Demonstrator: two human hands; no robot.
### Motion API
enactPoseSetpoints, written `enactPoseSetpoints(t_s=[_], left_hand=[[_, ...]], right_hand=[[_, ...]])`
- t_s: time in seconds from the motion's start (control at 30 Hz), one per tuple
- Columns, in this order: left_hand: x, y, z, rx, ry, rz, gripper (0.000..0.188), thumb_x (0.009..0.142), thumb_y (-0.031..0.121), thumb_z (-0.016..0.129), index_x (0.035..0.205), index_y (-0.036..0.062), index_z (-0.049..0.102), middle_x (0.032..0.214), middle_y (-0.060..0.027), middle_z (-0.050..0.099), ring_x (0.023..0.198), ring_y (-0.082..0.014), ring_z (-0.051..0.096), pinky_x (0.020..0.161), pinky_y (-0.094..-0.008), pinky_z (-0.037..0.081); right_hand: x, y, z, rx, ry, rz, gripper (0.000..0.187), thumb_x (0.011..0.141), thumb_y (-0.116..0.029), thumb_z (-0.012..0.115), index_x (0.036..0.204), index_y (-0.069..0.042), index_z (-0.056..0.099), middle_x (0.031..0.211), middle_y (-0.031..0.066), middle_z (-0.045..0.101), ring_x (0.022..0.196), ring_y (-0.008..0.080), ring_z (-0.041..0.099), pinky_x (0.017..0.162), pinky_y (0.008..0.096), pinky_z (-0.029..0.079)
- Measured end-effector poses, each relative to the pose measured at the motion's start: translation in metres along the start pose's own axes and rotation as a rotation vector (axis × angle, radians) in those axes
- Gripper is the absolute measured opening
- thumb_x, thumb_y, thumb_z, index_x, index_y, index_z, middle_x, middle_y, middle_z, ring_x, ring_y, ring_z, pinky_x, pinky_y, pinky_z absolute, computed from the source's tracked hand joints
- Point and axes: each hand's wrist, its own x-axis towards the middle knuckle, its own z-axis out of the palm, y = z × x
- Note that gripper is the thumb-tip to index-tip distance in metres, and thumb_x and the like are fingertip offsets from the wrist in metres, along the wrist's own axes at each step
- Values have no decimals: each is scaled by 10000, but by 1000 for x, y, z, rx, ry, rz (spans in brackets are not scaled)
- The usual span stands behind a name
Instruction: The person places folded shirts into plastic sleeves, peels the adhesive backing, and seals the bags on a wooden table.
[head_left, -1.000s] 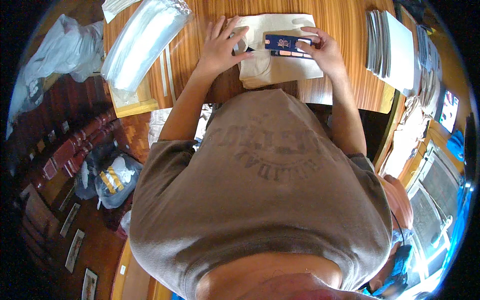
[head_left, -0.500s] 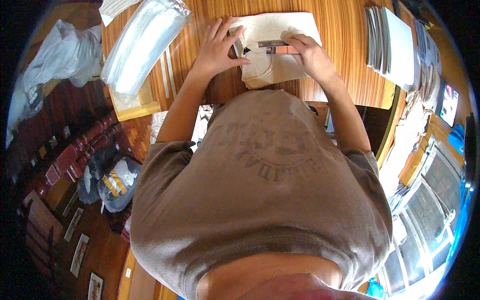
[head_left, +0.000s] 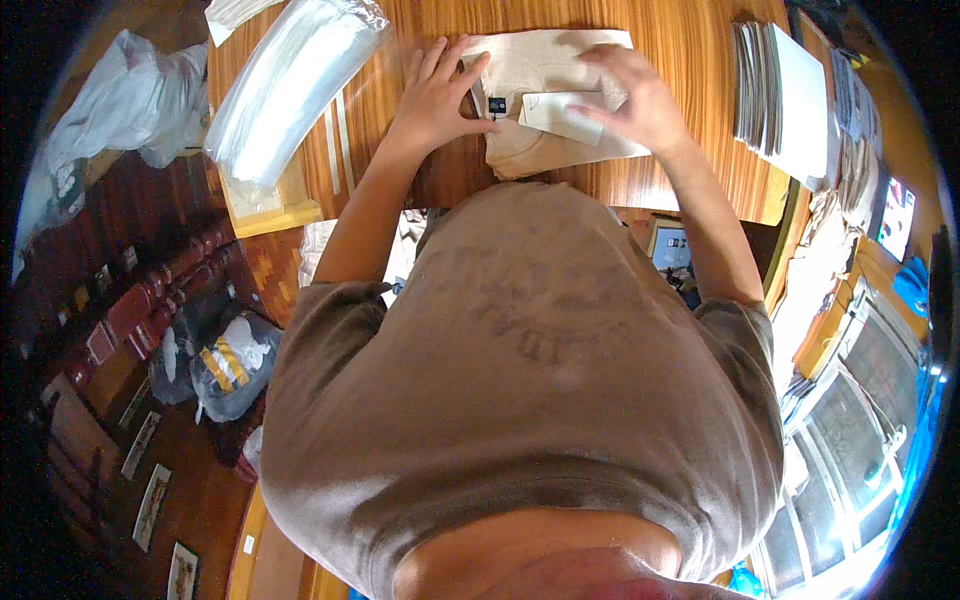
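A folded cream garment (head_left: 545,65) lies on the wooden table (head_left: 690,100) in front of me, with a small black label (head_left: 497,105) near its left side. On the cloth, to the right of the label, rests a small white card (head_left: 570,118). My left hand (head_left: 437,105) is spread, fingers and thumb apart, along the garment's left edge. My right hand (head_left: 640,95) is over the garment's right side, somewhat blurred, with fingers and thumb apart. Its thumb reaches over the card; I cannot tell whether it touches.
A stack of clear plastic sleeves (head_left: 290,90) lies at the table's left, beside two thin pale strips (head_left: 338,145). A stack of boards with a white top (head_left: 785,95) stands at the right. Filled plastic bags (head_left: 235,365) sit low on the left.
My right hand has let go of the dark-and-orange printed piece; a white card face shows there now. Its fingers have opened and moved slightly up and right. The left hand has stayed.
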Motion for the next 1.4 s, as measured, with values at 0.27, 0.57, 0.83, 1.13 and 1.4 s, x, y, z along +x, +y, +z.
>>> enactPoseSetpoints(t_s=[0.27, 0.57, 0.83, 1.13, 1.4], left_hand=[[-1, -3, 2, 43, -24, -23, 1125, 653, 786, 781, 1580, 240, 454, 1684, -168, 287, 1556, -412, 238, 1249, -620, 196], [0, -3, 1, 75, -56, -39, 1130, 641, 772, 793, 1577, 236, 459, 1690, -184, 272, 1564, -415, 214, 1248, -625, 194], [4, 14, -19, 112, -71, -137, 1151, 566, 828, 788, 1478, 163, 562, 1683, -178, 298, 1561, -416, 215, 1256, -628, 141], [-2, 69, -31, -287, -226, -695, 694, 788, 697, 760, 1021, 46, 701, 981, -154, 721, 1005, -336, 691, 920, -491, 534], [16, 37, 11, -792, -123, -681, 401, 892, 376, 814, 960, -9, 725, 848, -169, 743, 778, -281, 733, 689, -383, 557]], right_hand=[[-30, 3, 46, -406, -115, -338, 430, 926, -279, 722, 1295, -81, 627, 1373, 47, 670, 1255, 286, 642, 1028, 430, 534], [4, -10, -1, -323, -359, 467, 607, 882, -580, 741, 1166, -45, 712, 1039, 170, 746, 944, 367, 733, 826, 466, 589], [-48, 67, 27, 487, -31, 716, 814, 745, -277, 914, 1427, -17, 554, 1286, 257, 686, 1204, 344, 675, 1030, 433, 536], [11, 45, 18, -317, 390, 516, 632, 783, -349, 892, 1223, 26, 637, 1115, 248, 697, 1114, 377, 670, 938, 452, 552], [-45, 25, 36, 434, 149, 948, 556, 869, -385, 836, 1183, 43, 670, 1018, 235, 755, 924, 307, 756, 822, 414, 582]])
